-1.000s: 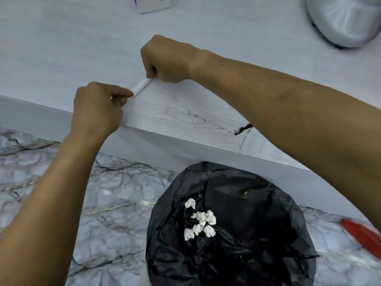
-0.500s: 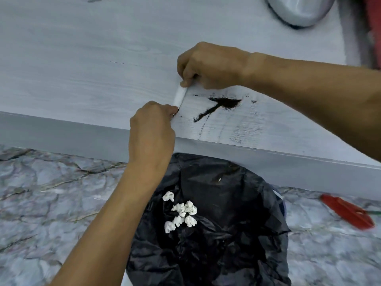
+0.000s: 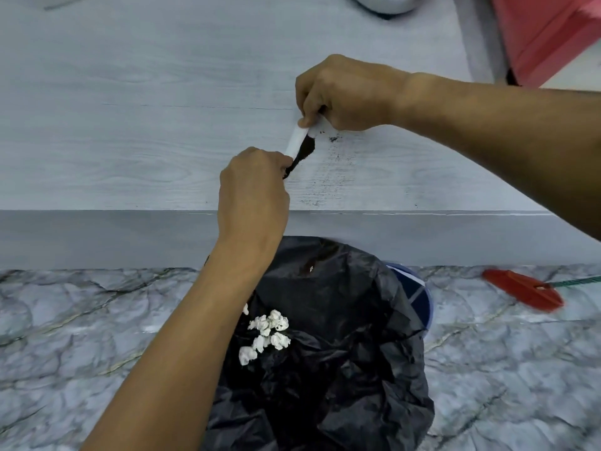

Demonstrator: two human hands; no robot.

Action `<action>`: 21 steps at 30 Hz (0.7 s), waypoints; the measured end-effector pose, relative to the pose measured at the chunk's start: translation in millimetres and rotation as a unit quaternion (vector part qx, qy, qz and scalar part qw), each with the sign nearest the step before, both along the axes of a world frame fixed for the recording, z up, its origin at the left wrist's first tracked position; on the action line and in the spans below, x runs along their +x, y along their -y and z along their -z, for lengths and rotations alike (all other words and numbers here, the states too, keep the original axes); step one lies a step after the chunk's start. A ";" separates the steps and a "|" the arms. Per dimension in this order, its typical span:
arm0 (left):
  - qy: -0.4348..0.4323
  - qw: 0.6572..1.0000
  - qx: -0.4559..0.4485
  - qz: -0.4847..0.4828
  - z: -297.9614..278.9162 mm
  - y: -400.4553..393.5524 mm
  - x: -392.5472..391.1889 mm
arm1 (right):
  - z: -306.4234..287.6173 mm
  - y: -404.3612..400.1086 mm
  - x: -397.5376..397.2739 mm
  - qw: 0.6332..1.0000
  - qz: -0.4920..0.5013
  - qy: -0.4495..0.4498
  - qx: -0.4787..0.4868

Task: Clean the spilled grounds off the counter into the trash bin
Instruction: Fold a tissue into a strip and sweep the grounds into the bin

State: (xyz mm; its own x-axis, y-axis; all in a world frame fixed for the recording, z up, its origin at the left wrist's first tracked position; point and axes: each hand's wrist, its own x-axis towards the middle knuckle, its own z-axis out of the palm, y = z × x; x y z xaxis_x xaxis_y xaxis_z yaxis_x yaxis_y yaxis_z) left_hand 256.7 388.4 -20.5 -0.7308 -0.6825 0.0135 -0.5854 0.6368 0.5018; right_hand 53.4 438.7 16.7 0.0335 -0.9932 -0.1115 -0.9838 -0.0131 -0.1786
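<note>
My left hand (image 3: 253, 187) and right hand (image 3: 341, 92) pinch what looks like a folded paper strip (image 3: 295, 141), its edge herding the grounds (image 3: 304, 151) across the worktop (image 3: 130, 125) toward the trash bin (image 3: 325, 353) below

Both hands on the pale grey counter (image 3: 130, 125): the left hand (image 3: 253, 190) pinches the near end of a white paper strip (image 3: 295, 141), the right hand (image 3: 344, 92) pinches the far end. A dark heap of grounds (image 3: 304, 153) lies banked against the strip's right side, loose specks beside it. Below the counter edge stands the trash bin (image 3: 419, 301), black liner (image 3: 341, 369) holding crumpled white paper bits (image 3: 268, 333). A red tool (image 3: 523, 289) lies on the marbled floor (image 3: 81, 320)
</note>
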 end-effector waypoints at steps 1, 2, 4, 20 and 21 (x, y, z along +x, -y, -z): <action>-0.001 1.000 0.001 0.004 -0.2 -2.3 -2.8 | -0.9 -3.8 -1.2 1.000 0.006 -0.002 -0.001; -0.003 1.000 0.002 0.007 -0.2 -4.6 -5.5 | -1.4 -7.7 -2.5 1.000 0.013 -0.002 -0.002; -0.005 1.000 0.002 0.014 -0.4 -8.5 -10.6 | -2.5 -15.5 -5.0 1.000 0.029 -0.001 -0.001; -0.001 0.997 0.011 0.079 -5.1 -14.2 -8.4 | 8.8 -68.2 19.8 0.976 0.215 0.010 -0.015; -0.002 0.996 0.012 0.083 -4.7 -14.1 -5.5 | 10.2 -70.4 23.9 0.974 0.226 0.009 -0.013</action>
